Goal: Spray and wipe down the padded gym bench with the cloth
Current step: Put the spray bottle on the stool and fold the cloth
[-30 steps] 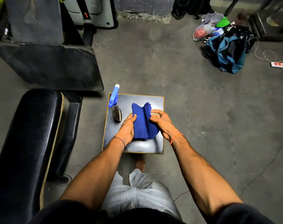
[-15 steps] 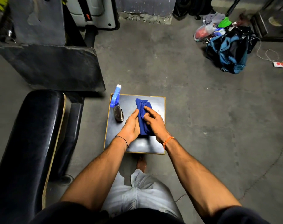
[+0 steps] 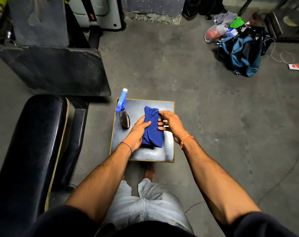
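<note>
A folded blue cloth [image 3: 153,132] lies on a small square stool [image 3: 168,152] in front of me. My left hand [image 3: 136,134] holds the cloth's left edge, thumb on top. My right hand [image 3: 171,124] touches the cloth's top right with its fingertips, the other fingers spread apart. A spray bottle [image 3: 123,112] with a blue trigger head stands upright on the stool's left side, just left of my left hand. The black padded gym bench [image 3: 29,147] runs along the left of the view, with a second black pad [image 3: 56,71] beyond it.
A blue and black bag [image 3: 242,55] with loose clothes and plastic bags sits on the concrete floor at the far right. A white power strip [image 3: 298,66] with a cable lies at the right edge. Machine frames stand at the back left.
The cloth went from spread wider between both hands to a narrower fold. My right hand has loosened, with fingers now spread, while my left hand stays on the cloth.
</note>
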`<act>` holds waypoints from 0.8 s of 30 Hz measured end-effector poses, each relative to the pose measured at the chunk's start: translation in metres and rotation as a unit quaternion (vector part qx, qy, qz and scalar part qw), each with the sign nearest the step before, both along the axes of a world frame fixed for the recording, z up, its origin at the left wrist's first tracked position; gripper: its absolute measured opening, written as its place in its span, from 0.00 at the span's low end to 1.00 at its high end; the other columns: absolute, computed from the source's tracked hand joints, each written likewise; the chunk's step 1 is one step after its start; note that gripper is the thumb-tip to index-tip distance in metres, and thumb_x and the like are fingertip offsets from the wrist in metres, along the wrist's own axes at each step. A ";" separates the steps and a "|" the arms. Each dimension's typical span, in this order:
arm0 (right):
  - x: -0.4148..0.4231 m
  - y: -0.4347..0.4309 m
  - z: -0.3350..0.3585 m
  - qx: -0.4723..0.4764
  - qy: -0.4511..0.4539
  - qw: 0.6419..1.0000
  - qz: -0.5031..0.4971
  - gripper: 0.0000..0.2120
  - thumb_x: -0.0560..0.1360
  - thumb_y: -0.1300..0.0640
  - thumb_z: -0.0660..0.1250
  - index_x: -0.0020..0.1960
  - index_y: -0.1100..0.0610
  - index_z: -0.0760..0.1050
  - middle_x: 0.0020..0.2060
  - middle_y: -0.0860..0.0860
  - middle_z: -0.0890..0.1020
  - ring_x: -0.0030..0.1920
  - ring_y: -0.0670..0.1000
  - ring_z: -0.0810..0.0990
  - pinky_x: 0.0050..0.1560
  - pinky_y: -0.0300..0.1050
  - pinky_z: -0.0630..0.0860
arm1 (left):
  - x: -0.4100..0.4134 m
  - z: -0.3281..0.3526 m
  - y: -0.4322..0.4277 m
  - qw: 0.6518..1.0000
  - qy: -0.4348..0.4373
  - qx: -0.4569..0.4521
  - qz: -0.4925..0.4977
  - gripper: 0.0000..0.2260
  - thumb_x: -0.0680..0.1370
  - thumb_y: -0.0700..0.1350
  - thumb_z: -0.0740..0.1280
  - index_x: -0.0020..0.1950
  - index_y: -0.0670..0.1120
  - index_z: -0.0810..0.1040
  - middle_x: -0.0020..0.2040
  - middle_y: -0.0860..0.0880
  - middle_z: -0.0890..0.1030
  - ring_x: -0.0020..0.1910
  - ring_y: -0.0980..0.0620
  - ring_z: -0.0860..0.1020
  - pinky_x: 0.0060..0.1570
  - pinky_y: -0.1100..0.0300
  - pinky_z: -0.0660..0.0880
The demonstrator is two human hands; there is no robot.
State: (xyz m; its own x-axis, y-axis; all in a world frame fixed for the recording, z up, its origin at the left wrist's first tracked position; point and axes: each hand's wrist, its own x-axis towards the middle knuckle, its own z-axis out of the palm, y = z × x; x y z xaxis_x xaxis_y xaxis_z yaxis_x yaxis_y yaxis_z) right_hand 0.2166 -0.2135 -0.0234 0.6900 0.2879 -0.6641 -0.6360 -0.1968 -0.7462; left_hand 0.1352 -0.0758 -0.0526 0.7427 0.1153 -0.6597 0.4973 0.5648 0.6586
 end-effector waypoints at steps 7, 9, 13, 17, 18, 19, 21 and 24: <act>-0.012 0.015 -0.021 0.005 0.022 1.000 0.001 0.15 0.81 0.56 0.66 0.68 0.52 0.76 0.54 0.52 0.85 0.49 0.50 0.84 0.34 0.42 0.82 | -0.002 0.009 -0.018 0.857 -0.023 0.413 -0.307 0.32 0.80 0.37 0.64 0.82 0.48 0.58 0.82 0.46 0.60 0.78 0.45 0.65 0.74 0.57 0.61; -0.009 0.017 -0.027 0.020 0.049 0.998 -0.026 0.15 0.82 0.61 0.63 0.67 0.52 0.77 0.50 0.50 0.85 0.44 0.49 0.85 0.33 0.42 0.82 | -0.009 0.006 -0.015 0.817 -0.017 0.467 -0.338 0.33 0.80 0.39 0.66 0.83 0.48 0.57 0.84 0.46 0.53 0.80 0.42 0.60 0.77 0.56 0.56; 0.004 0.021 -0.044 0.033 0.094 0.995 -0.005 0.12 0.81 0.62 0.63 0.61 0.53 0.78 0.42 0.50 0.86 0.37 0.47 0.85 0.35 0.42 0.82 | -0.035 -0.004 -0.005 0.772 -0.034 0.559 -0.300 0.32 0.78 0.41 0.66 0.82 0.46 0.61 0.83 0.47 0.56 0.75 0.43 0.63 0.75 0.54 0.60; 0.019 0.028 -0.071 -0.036 0.064 0.997 0.018 0.14 0.79 0.67 0.63 0.61 0.55 0.78 0.47 0.54 0.84 0.41 0.49 0.82 0.35 0.39 0.80 | -0.057 -0.031 -0.001 0.736 -0.002 0.562 -0.379 0.30 0.78 0.45 0.65 0.81 0.44 0.62 0.82 0.47 0.59 0.79 0.43 0.61 0.78 0.51 0.60; 0.023 0.028 -0.084 -0.059 0.049 0.997 -0.002 0.15 0.78 0.69 0.62 0.59 0.55 0.78 0.47 0.55 0.83 0.40 0.50 0.81 0.35 0.38 0.78 | -0.062 -0.038 0.000 0.725 0.020 0.548 -0.416 0.30 0.79 0.46 0.65 0.81 0.45 0.62 0.83 0.48 0.58 0.80 0.44 0.59 0.78 0.51 0.59; 0.026 0.025 -0.096 -0.095 0.030 0.995 -0.013 0.16 0.76 0.70 0.62 0.56 0.54 0.78 0.47 0.56 0.82 0.40 0.51 0.80 0.37 0.39 0.78 | -0.067 -0.044 0.000 0.711 0.040 0.539 -0.449 0.30 0.79 0.47 0.65 0.81 0.46 0.61 0.83 0.48 0.57 0.81 0.44 0.57 0.79 0.52 0.58; 0.034 0.016 -0.138 -0.156 -0.017 0.987 -0.028 0.18 0.71 0.66 0.62 0.55 0.50 0.78 0.52 0.57 0.83 0.45 0.56 0.82 0.47 0.48 0.82 | -0.076 -0.054 0.002 0.700 0.065 0.524 -0.481 0.30 0.80 0.48 0.65 0.81 0.47 0.61 0.83 0.48 0.55 0.82 0.45 0.55 0.80 0.53 0.55; 0.024 0.016 -0.124 -0.238 -0.129 0.962 0.041 0.27 0.69 0.67 0.64 0.68 0.56 0.74 0.61 0.56 0.77 0.56 0.58 0.80 0.63 0.52 0.76 | -0.084 -0.058 0.003 0.702 0.070 0.520 -0.481 0.29 0.81 0.48 0.64 0.81 0.48 0.61 0.83 0.48 0.55 0.82 0.45 0.54 0.80 0.54 0.53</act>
